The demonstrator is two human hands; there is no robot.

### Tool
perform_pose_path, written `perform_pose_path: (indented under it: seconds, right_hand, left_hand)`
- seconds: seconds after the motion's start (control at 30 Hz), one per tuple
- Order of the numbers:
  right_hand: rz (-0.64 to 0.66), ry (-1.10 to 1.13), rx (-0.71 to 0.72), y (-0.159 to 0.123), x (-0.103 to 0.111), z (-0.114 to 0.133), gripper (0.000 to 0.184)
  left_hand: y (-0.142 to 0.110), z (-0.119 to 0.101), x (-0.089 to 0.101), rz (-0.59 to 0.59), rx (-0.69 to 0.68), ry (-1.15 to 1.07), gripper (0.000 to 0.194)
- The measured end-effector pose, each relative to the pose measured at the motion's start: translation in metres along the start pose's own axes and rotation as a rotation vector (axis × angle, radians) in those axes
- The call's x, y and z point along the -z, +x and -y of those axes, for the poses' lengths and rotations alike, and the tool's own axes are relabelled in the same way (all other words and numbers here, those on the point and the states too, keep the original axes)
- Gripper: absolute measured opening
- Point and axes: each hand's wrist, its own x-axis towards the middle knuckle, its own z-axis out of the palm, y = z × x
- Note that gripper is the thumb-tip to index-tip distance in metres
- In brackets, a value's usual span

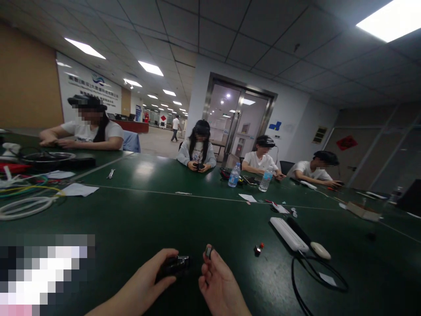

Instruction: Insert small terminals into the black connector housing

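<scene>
Green table (230, 228) beneath a dim tiled ceiling (263, 35). Toward its near edge, a black device (180, 264), apparently gripped between thumb and fingers of the left hand (156, 274), partly hidden there. Just beside it, a small dark piece (208, 252), pinched at the fingertips of the right hand (222, 274), with a gap between piece and device. Probably weakest: that pinch, small in contact and, after any slip, liable to lose the piece against dark green. Also possible, from a lax left hold: a tilted or dropped device. Farther toward the right edge, a loose red-tipped part (257, 251), easily swept away by a straying wrist. Beyond that, a long white case (287, 233) and a black cable (292, 276), looped toward the near right corner, perhaps a snag for a reaching arm. Toward the far edge, upright clear bottles (234, 176), liable to roll if toppled.
</scene>
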Motion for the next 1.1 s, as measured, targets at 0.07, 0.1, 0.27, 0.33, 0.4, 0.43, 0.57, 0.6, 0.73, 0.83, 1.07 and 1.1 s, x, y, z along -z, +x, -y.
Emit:
perform_pose_path:
  seconds: [0.07, 0.1, 0.27, 0.33, 0.4, 0.43, 0.57, 0.6, 0.73, 0.83, 1.07, 1.1]
  right_hand:
    - [-0.008, -0.062, 0.036, 0.001, 0.000, -0.001, 0.037]
    - [-0.009, -0.106, 0.063, 0.002, 0.000, -0.002, 0.038]
    - [0.044, -0.459, 0.271, 0.008, 0.004, -0.008, 0.038]
    - [0.078, -0.595, 0.357, 0.010, 0.006, -0.009, 0.037]
    - [0.112, -0.674, 0.412, 0.010, 0.008, -0.010, 0.037]
    - [0.125, -0.695, 0.425, 0.010, 0.008, -0.010, 0.036]
    - [0.125, -0.743, 0.443, 0.010, 0.008, -0.009, 0.036]
    - [0.114, -0.750, 0.443, 0.010, 0.007, -0.009, 0.037]
    - [0.089, -0.725, 0.413, 0.013, 0.008, -0.009, 0.041]
    - [0.094, -0.656, 0.406, 0.019, 0.012, -0.009, 0.044]
    - [0.089, -0.547, 0.357, 0.028, 0.021, -0.011, 0.042]
    - [0.089, -0.546, 0.358, 0.028, 0.021, -0.011, 0.042]
  left_hand:
    - [-0.001, -0.002, 0.000, 0.003, 0.014, 0.003, 0.039]
    - [-0.001, -0.003, 0.000, 0.002, 0.019, 0.002, 0.039]
    - [0.000, -0.009, 0.002, 0.038, 0.024, -0.013, 0.040]
    - [0.000, -0.010, 0.003, 0.063, 0.023, -0.022, 0.041]
    - [0.000, -0.010, 0.004, 0.063, 0.027, -0.019, 0.042]
    - [-0.001, -0.009, 0.004, 0.062, 0.029, -0.015, 0.041]
    - [-0.004, -0.010, 0.005, 0.066, 0.041, -0.001, 0.042]
    - [-0.004, -0.011, 0.005, 0.072, 0.039, -0.004, 0.042]
    - [-0.004, -0.008, 0.002, 0.073, 0.035, -0.011, 0.041]
    - [-0.003, -0.004, 0.000, 0.063, 0.042, 0.007, 0.042]
    - [-0.004, -0.006, 0.000, 0.054, 0.018, 0.019, 0.043]
    - [-0.004, -0.006, 0.000, 0.053, 0.025, 0.023, 0.043]
